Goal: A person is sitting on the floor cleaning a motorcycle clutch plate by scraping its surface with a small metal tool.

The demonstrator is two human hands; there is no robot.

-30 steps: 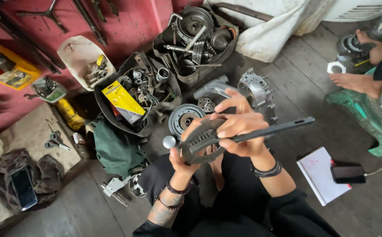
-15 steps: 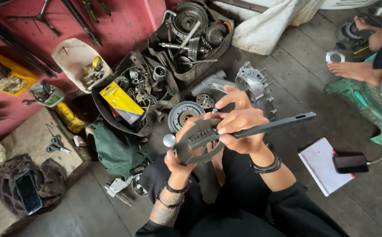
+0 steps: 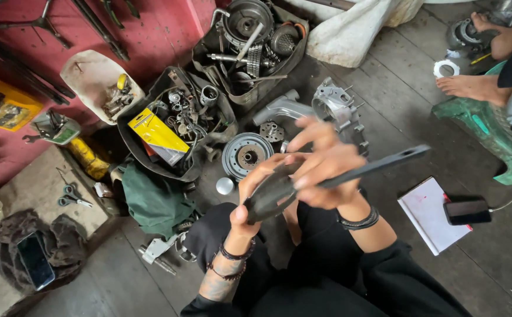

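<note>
I sit on the floor holding a dark metal tool in front of me with both hands. My left hand (image 3: 254, 189), with bead bracelets on the wrist, grips the tool's rounded head (image 3: 270, 201) from below. My right hand (image 3: 326, 171), blurred and with fingers partly spread, wraps over the tool where its long flat handle (image 3: 385, 162) begins. The handle points up and to the right. A small silver ball-shaped part (image 3: 225, 185) lies on the floor just left of my left hand.
A round clutch-like part (image 3: 247, 155), a grey engine casing (image 3: 338, 108) and black bins of metal parts (image 3: 176, 126) lie ahead. A notebook (image 3: 429, 214) and black device (image 3: 467, 211) sit at right. Another person's foot (image 3: 473, 88) rests by a green stool (image 3: 491, 132). A green cloth (image 3: 153, 199) lies at left.
The tool has stayed in both hands. My right hand has shifted on it and now looks blurred, with fingers lifted more. The view has drifted slightly.
</note>
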